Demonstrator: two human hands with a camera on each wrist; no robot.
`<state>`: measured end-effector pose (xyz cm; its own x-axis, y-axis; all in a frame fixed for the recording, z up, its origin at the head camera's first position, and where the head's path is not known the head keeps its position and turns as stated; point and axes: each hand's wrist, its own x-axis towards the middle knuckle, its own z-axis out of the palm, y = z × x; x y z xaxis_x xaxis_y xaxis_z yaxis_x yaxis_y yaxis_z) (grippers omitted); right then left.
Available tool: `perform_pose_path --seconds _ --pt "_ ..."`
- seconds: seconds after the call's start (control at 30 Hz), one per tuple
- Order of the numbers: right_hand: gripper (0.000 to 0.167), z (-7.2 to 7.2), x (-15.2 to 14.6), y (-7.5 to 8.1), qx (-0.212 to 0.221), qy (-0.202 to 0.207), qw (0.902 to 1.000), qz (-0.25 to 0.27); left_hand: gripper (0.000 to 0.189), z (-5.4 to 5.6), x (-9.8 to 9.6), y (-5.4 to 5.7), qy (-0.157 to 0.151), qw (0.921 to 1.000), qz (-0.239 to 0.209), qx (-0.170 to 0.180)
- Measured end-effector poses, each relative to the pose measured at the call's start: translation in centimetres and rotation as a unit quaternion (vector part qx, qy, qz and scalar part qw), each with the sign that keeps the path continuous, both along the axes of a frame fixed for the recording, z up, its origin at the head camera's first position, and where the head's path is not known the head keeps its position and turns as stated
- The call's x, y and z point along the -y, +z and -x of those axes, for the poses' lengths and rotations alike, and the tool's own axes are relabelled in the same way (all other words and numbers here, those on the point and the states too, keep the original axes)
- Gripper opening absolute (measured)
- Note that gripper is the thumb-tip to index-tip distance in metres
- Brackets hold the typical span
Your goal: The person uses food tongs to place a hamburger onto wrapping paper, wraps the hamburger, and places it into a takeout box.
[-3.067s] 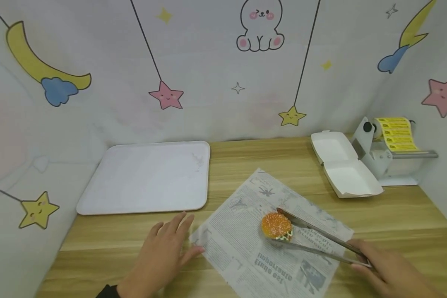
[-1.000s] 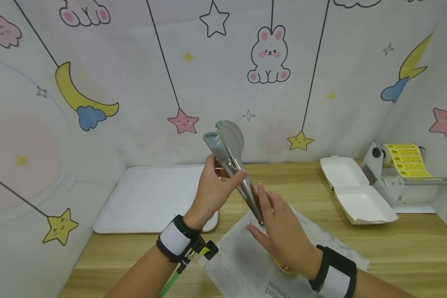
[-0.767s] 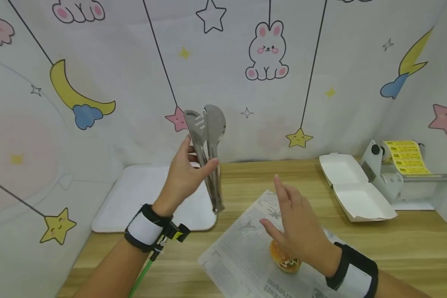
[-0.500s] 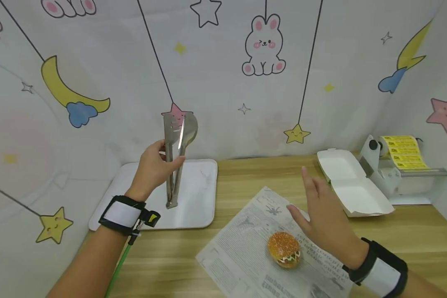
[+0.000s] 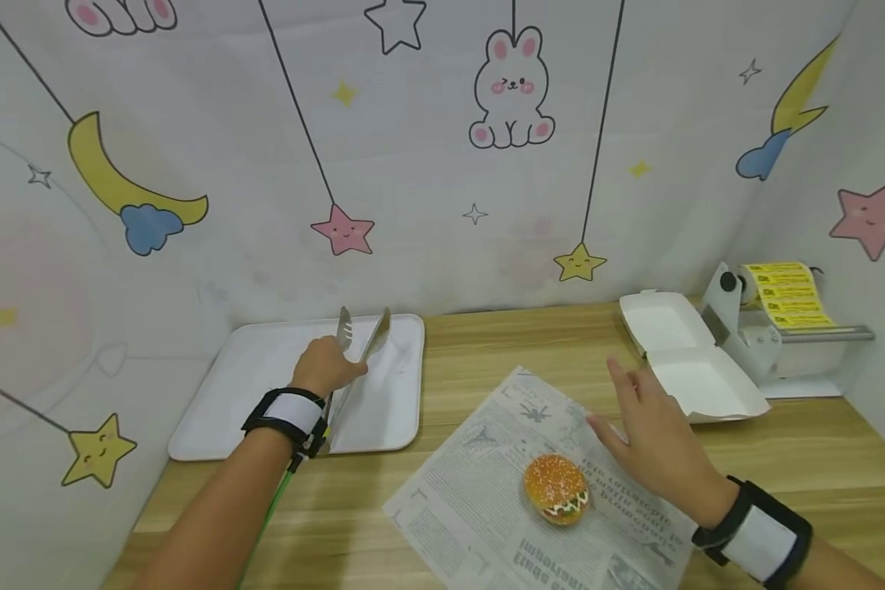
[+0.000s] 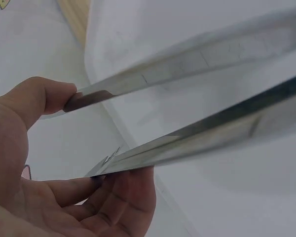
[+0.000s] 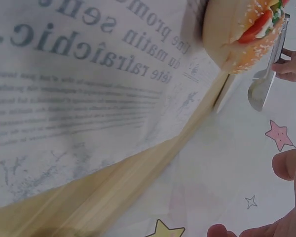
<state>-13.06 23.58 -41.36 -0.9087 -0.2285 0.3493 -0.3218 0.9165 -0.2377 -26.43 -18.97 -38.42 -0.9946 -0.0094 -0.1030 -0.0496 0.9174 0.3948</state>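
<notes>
My left hand [image 5: 325,366] holds metal tongs [image 5: 374,338] by their two arms over the right part of the white tray [image 5: 280,385]. In the left wrist view, the thumb bears on one arm of the tongs [image 6: 187,59] and the fingers lie along the other. A sesame-bun burger [image 5: 556,489] sits on the newsprint-patterned paper [image 5: 472,492] in the head view. My right hand [image 5: 656,438] hovers above the paper's right side, its fingers extended and holding nothing. The burger [image 7: 241,37] also shows at the top of the right wrist view.
An open white takeaway box [image 5: 696,369] stands at the back right. Beside it is a label dispenser [image 5: 763,328] with a roll of yellow labels. A wood-grain table [image 5: 479,336] carries everything, and a patterned curtain [image 5: 428,164] closes off the back.
The tongs passed from the right hand to the left, which carried them leftward and lowered them to the tray. The right hand moved away from the burger, to the right.
</notes>
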Motion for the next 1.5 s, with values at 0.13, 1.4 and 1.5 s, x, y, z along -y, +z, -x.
perform_pose_path --seconds 0.13,1.4,1.5 --pt "0.084 -0.1 -0.3 -1.3 -0.003 -0.002 0.9998 -0.017 0.050 0.4 -0.3 -1.3 0.010 0.9995 0.025 0.015" --pt "0.090 -8.5 -4.9 -6.2 0.161 0.017 0.9858 -0.044 0.082 0.0 -16.7 -4.1 -0.384 0.9159 0.110 -0.038" --pt "0.092 -8.8 -5.1 -6.5 0.190 0.012 0.9798 -0.063 0.088 -0.2 -18.2 -4.9 -0.384 0.9136 0.134 0.003"
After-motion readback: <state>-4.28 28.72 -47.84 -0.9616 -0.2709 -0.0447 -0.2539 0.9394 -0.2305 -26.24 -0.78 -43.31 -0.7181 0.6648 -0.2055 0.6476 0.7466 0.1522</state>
